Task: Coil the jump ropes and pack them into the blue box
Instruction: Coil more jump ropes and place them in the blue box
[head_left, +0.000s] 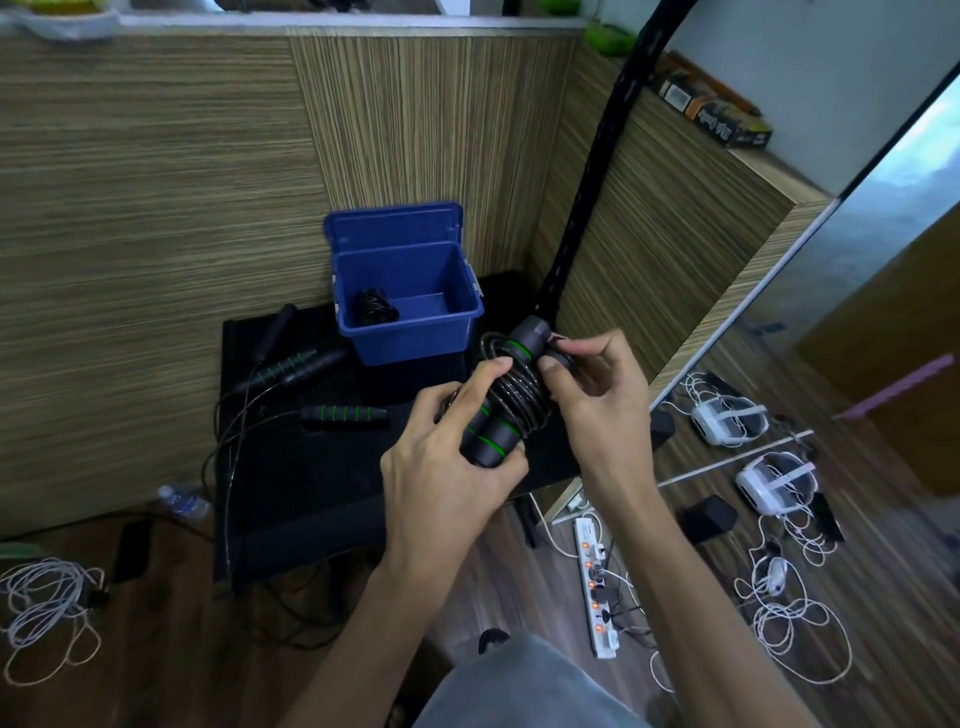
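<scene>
The left hand (441, 457) grips the near ends of two black foam handles with green rings (488, 441), held side by side with a dark cord coiled round them (519, 395). The right hand (592, 395) pinches the far end of this bundled jump rope, fingers curled at the handle caps. Just beyond, on the black table (311, 499), stands the open blue plastic box (410, 332) with a coiled black rope (375, 307) inside at its left. Left of the hands lie more black handles, one green-ringed (345, 414), their thin cords trailing off the table's left edge.
</scene>
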